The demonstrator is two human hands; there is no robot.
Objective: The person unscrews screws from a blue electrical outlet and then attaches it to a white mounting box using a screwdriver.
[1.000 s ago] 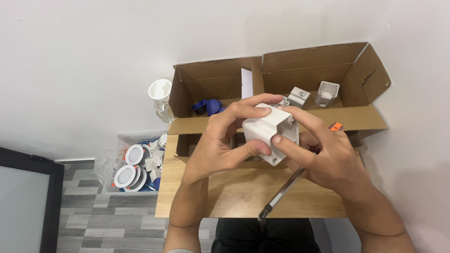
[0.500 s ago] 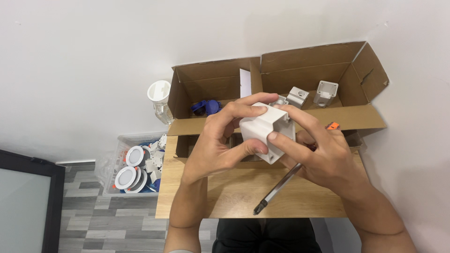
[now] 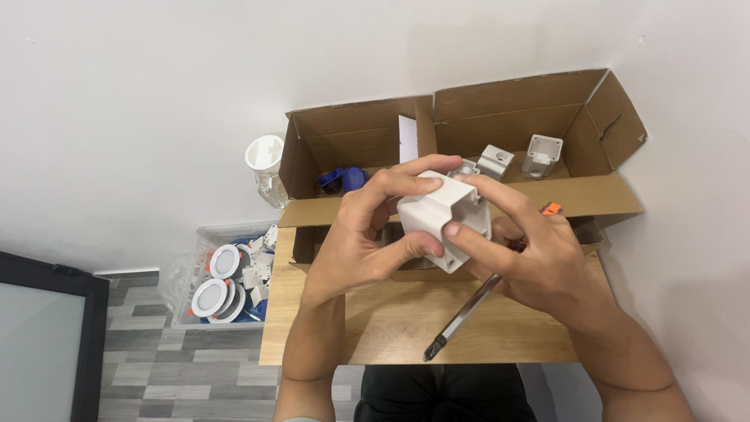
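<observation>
White plastic box [image 3: 444, 217] gripped between both hands: left hand [image 3: 361, 242] one side, right hand [image 3: 533, 254] opposite, above wooden table [image 3: 391, 328].

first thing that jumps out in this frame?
The white plastic housing, dead centre, clasped by both hands above the wooden table: left hand on its left side, right hand on its right. A screwdriver slants out from under the right hand. Behind stands an open cardboard box holding small white parts.

Bright, even light falls on my desk [image 3: 391, 328]; soft shadows lie under my hands, everything sharp, no glare.
</observation>
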